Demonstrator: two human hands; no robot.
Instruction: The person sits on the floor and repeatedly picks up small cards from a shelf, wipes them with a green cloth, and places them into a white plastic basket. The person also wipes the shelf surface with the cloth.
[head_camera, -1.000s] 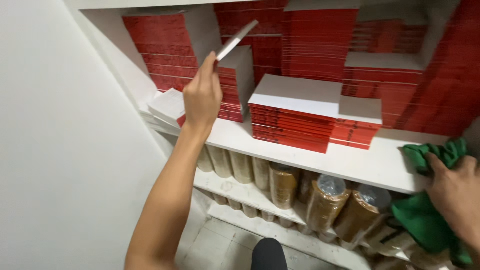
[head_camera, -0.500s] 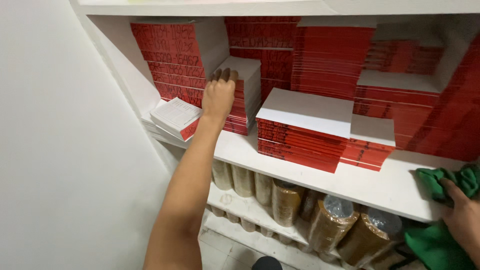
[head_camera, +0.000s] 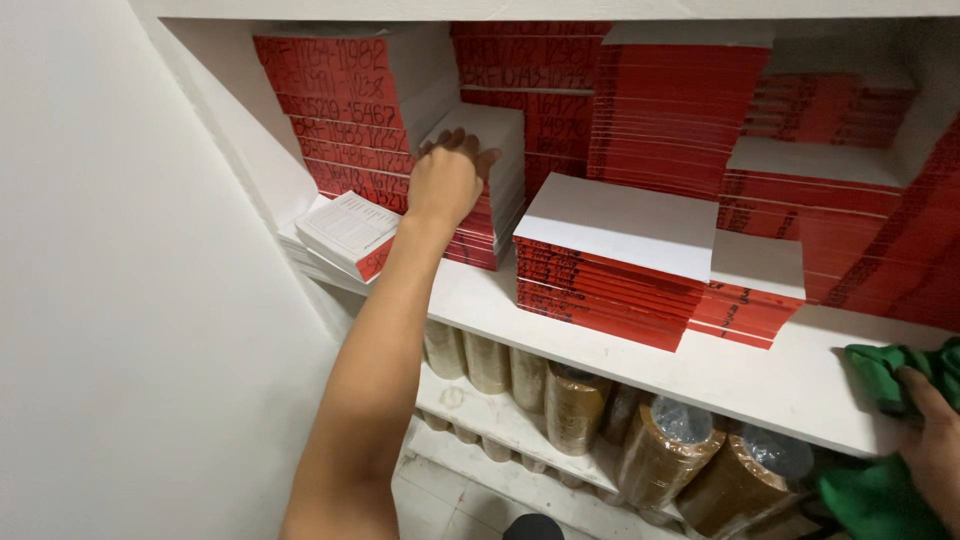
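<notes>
Now — left hand (head_camera: 445, 185) on booklet stack (head_camera: 490, 175)

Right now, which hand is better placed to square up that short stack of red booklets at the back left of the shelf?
The left hand: it rests on top of the short red stack. The right hand is far off at the shelf's right end, gripping a green cloth.

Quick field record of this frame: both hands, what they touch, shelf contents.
left hand: resting on top of short stack of red-spined white booklets
right hand: gripping green cloth at white shelf edge
loose printed booklet: lying left of that stack
lower shelf: brown tape rolls
</notes>
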